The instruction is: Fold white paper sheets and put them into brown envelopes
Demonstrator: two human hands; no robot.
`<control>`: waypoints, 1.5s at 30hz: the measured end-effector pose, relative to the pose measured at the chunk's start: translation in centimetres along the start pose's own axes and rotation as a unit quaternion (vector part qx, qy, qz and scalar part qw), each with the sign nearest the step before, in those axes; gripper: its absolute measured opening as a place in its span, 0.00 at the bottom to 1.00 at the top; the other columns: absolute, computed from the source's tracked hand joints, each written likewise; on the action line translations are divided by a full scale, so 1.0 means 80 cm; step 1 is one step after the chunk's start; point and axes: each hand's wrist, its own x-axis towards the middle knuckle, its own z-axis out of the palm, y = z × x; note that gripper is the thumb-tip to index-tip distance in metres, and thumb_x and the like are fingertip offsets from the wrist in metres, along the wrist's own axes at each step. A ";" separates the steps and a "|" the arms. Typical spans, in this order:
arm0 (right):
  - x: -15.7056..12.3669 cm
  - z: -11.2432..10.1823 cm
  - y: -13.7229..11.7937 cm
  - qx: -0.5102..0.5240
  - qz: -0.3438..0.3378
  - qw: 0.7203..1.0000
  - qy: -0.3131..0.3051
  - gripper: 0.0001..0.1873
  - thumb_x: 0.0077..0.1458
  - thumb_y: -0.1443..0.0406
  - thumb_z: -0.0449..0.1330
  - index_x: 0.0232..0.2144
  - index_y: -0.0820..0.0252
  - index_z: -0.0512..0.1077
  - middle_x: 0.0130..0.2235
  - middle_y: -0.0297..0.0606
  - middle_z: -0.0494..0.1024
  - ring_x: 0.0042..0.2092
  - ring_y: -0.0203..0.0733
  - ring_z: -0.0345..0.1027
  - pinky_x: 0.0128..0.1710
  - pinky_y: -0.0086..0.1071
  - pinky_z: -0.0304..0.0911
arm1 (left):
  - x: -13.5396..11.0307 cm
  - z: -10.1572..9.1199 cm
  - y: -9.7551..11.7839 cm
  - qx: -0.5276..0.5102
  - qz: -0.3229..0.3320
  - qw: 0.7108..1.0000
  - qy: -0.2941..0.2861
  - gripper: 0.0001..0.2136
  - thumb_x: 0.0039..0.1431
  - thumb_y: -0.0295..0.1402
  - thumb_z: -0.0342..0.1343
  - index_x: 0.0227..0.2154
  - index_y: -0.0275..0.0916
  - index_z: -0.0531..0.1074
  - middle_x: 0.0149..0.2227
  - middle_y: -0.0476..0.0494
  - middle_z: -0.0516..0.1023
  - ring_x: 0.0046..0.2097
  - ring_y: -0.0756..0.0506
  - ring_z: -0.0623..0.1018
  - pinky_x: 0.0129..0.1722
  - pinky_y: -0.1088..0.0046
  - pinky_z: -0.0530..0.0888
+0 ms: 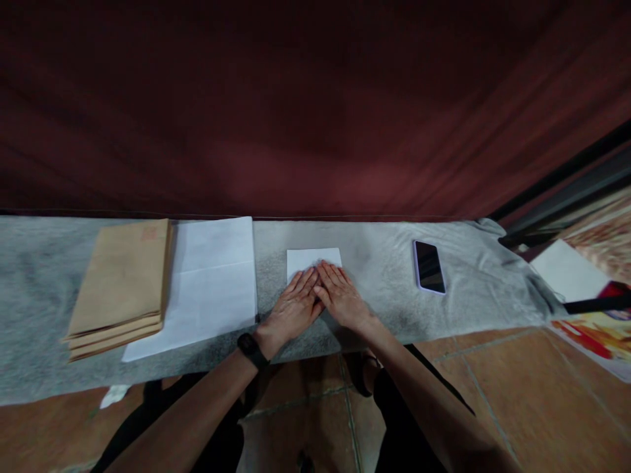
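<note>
Both my hands lie flat on a small white piece of paper on the grey cloth-covered table. My left hand has its fingers stretched out over the paper's left part, and a dark watch sits on that wrist. From the right, my right hand presses down with fingers extended, its fingertips meeting those of the left. Most of the paper's near half is hidden under the hands. Neither hand grips anything that I can see.
Left of my hands are large white paper sheets, partly beneath a stack of brown envelopes. A phone with a pale purple edge lies to the right. Behind the grey cloth hangs a dark red curtain. Tiled floor shows below.
</note>
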 end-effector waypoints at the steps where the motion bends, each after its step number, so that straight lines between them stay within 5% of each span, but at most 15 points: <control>1: 0.001 0.001 0.000 -0.003 -0.002 1.000 -0.003 0.33 0.73 0.53 0.41 0.73 0.62 0.50 0.74 0.43 0.52 0.75 0.44 0.43 0.73 0.46 0.43 | 0.000 0.001 0.001 -0.001 -0.002 1.000 0.002 0.28 0.71 0.38 0.43 0.69 0.27 0.56 0.72 0.29 0.57 0.74 0.40 0.54 0.73 0.55 0.55; 22: 0.021 0.003 0.026 -0.050 0.069 0.996 0.027 0.32 0.73 0.54 0.42 0.72 0.64 0.53 0.73 0.45 0.52 0.74 0.49 0.45 0.72 0.48 0.44 | -0.005 -0.003 -0.006 -0.002 -0.027 1.000 0.001 0.29 0.72 0.43 0.41 0.69 0.30 0.56 0.73 0.31 0.55 0.74 0.40 0.55 0.73 0.56 0.54; 30: 0.020 0.000 0.034 -0.059 0.081 0.995 0.027 0.33 0.73 0.54 0.42 0.71 0.68 0.53 0.73 0.46 0.52 0.73 0.51 0.48 0.72 0.48 0.44 | -0.003 -0.008 -0.031 0.010 -0.093 0.996 0.008 0.30 0.71 0.43 0.43 0.68 0.27 0.58 0.72 0.28 0.56 0.73 0.36 0.56 0.71 0.53 0.58; 38: 0.017 0.002 0.050 -0.050 0.096 0.994 0.031 0.34 0.73 0.53 0.40 0.71 0.68 0.54 0.73 0.48 0.53 0.73 0.52 0.47 0.72 0.50 0.45 | -0.003 -0.019 -0.061 -0.011 -0.072 0.997 -0.032 0.26 0.71 0.39 0.47 0.66 0.29 0.63 0.70 0.30 0.62 0.71 0.38 0.63 0.69 0.58 0.63; 45: 0.012 -0.003 0.066 -0.059 0.109 0.992 0.024 0.32 0.73 0.56 0.43 0.71 0.65 0.55 0.73 0.46 0.54 0.73 0.53 0.48 0.72 0.49 0.45 | -0.004 -0.030 -0.062 -0.007 -0.061 0.997 -0.043 0.23 0.72 0.36 0.44 0.63 0.28 0.65 0.68 0.28 0.65 0.70 0.39 0.65 0.68 0.59 0.64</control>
